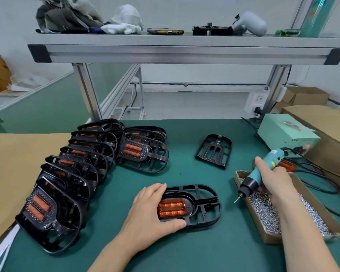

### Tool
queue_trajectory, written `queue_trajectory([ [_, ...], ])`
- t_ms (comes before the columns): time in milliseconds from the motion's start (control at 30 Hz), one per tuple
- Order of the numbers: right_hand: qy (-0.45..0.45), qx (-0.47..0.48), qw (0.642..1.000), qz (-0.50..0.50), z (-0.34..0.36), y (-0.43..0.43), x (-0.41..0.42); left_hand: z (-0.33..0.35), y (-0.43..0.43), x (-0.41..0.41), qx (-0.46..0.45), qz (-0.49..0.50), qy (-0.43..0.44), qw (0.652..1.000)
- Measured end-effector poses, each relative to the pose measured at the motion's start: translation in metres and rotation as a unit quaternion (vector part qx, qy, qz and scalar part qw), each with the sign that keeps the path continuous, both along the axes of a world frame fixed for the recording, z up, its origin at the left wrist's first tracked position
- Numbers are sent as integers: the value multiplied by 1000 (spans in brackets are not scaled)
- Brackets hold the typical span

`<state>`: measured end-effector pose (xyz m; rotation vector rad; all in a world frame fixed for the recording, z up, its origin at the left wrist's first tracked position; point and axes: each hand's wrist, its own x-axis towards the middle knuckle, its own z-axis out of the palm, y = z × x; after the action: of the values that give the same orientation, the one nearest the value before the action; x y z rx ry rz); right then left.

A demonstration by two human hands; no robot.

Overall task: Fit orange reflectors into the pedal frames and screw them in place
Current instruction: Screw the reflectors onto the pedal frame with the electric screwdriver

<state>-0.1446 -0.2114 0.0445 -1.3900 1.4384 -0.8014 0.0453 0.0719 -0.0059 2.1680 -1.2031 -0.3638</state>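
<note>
Green worktop (185,252) is stacked at nine o'clock with finished pedals (67,173); one bare frame (214,151) is left at one o'clock. A fitted frame (202,205) is clasped by the left hand's (151,209) fingers (157,188) and a screwdriver (253,181) by the right hand's (277,183) fingers (260,163); its screwing seems pending.

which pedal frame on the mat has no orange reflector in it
The lone frame at the back of the mat: its two slots are empty. The gripped frame under the left hand and the stacked frames show orange.

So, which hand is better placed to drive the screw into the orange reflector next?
Right. The right hand grips the screwdriver, its bit pointing down towards the pedal frame beside it. The left hand holds that frame, with the orange reflector in it, on the mat.
</note>
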Motion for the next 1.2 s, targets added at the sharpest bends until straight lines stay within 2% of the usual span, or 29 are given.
queue_trajectory([
  [67, 85, -50, 995, -10, 1, 3, 0, 0, 0, 0, 1, 0, 3, 1000],
  [167, 163, -95, 982, -23, 2, 6, -6, 1, 0, 0, -1, 0, 3, 1000],
  [433, 280, -155, 947, 32, 5, 12, -29, 3, 0, -1, 6, -2, 3, 1000],
  [533, 347, -163, 919, 88, 12, 13, -42, 5, 0, -2, 11, 0, 4, 1000],
  [633, 394, -127, 888, 202, 21, 18, -47, 6, 1, -4, 13, 3, 3, 1000],
  [733, 407, -112, 868, 261, 23, 24, -45, 7, 1, -5, 16, 5, -2, 1000],
  [900, 420, -127, 865, 243, 19, 20, -45, 9, 1, -6, -2, 1, -4, 1000],
  [1067, 361, -158, 901, 183, 20, 20, -50, 9, 4, -6, -64, 12, 15, 998],
  [1200, 287, -204, 929, 113, 33, 23, -53, 19, 2, -12, -161, 55, 10, 985],
])
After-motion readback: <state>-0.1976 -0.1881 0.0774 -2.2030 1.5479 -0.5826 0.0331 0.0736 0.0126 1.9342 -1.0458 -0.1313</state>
